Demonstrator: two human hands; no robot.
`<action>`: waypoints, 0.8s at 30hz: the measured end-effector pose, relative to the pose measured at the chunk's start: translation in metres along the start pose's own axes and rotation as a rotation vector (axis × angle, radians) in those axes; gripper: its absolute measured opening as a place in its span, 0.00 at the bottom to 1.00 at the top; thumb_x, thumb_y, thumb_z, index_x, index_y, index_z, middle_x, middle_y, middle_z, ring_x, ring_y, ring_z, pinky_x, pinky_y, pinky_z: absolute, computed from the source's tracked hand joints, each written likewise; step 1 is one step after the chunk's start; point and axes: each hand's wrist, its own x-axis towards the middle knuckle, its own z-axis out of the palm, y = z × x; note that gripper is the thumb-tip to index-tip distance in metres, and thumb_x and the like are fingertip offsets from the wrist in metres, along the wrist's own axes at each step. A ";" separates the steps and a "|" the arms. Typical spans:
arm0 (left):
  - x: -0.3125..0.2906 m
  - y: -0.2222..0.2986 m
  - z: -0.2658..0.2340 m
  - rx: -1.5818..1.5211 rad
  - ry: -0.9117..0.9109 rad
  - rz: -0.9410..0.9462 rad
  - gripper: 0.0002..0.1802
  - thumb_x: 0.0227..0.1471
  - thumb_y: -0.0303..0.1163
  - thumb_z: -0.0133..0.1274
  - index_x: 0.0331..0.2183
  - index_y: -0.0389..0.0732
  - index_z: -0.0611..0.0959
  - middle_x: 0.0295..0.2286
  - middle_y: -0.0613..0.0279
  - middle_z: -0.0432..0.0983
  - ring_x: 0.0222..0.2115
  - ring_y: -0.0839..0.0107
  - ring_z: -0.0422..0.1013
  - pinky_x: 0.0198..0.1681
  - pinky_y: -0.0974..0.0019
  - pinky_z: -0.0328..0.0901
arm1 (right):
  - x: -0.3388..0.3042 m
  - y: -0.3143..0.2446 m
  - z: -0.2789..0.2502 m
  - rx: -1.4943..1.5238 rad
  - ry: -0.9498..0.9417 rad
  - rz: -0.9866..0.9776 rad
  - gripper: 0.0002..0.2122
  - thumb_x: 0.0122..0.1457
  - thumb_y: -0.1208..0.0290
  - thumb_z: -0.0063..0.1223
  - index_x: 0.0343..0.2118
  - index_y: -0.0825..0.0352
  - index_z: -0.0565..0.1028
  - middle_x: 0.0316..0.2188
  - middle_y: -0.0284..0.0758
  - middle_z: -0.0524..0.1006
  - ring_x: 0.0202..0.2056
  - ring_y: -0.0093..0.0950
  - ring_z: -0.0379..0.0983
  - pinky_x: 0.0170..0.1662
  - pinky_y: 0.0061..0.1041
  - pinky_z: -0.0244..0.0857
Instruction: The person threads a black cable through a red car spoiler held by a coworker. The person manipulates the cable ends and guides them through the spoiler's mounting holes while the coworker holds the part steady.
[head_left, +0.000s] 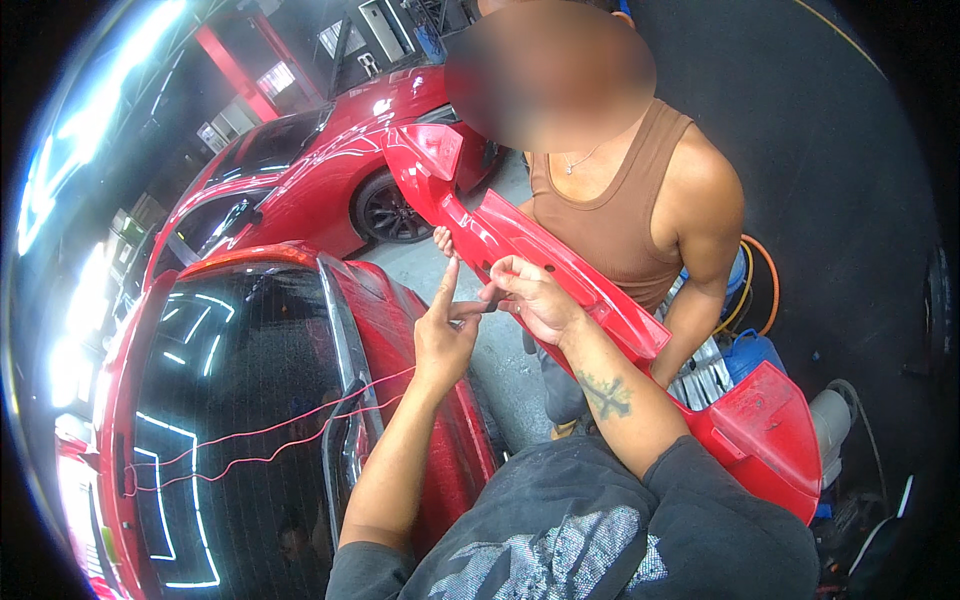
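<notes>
A long glossy red car spoiler (560,255) slants across in front of me, its wide end piece (765,425) at the lower right. A person facing me holds it; one of their hands (443,240) shows at its far left edge. My left hand (445,335) is beside the spoiler, index finger stretched upward and another finger reaching right. Over the spoiler's near edge, my right hand (540,300) has its fingertips pinched together. A small dark piece (490,306) lies between my two hands; what my right fingertips grip is too small to make out.
At my left stands a red car with a dark rear window (240,400). Thin red wires (270,440) run from it toward my left forearm. Behind is another red car (310,150). Orange and yellow hoses (770,285) and a blue container (752,352) are at the right.
</notes>
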 end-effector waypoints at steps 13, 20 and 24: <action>0.018 0.000 -0.001 0.049 0.053 0.044 0.51 0.55 0.13 0.57 0.75 0.49 0.60 0.38 0.56 0.90 0.38 0.74 0.84 0.47 0.68 0.74 | -0.029 0.078 0.023 -0.659 0.611 -0.564 0.16 0.73 0.54 0.56 0.41 0.66 0.73 0.41 0.35 0.76 0.42 0.25 0.75 0.40 0.28 0.75; 0.016 0.008 -0.001 -0.064 0.009 -0.087 0.53 0.55 0.12 0.57 0.76 0.50 0.57 0.37 0.57 0.90 0.33 0.77 0.82 0.39 0.69 0.75 | -0.031 0.057 0.029 0.151 0.159 0.114 0.16 0.74 0.48 0.52 0.43 0.56 0.79 0.36 0.26 0.81 0.42 0.19 0.77 0.48 0.28 0.68; 0.012 0.000 0.000 0.236 0.052 0.155 0.34 0.59 0.18 0.57 0.65 0.42 0.74 0.35 0.47 0.87 0.32 0.62 0.84 0.36 0.63 0.76 | -0.028 0.067 0.012 0.096 0.107 -0.023 0.13 0.75 0.54 0.52 0.39 0.58 0.79 0.34 0.25 0.80 0.39 0.19 0.77 0.43 0.25 0.69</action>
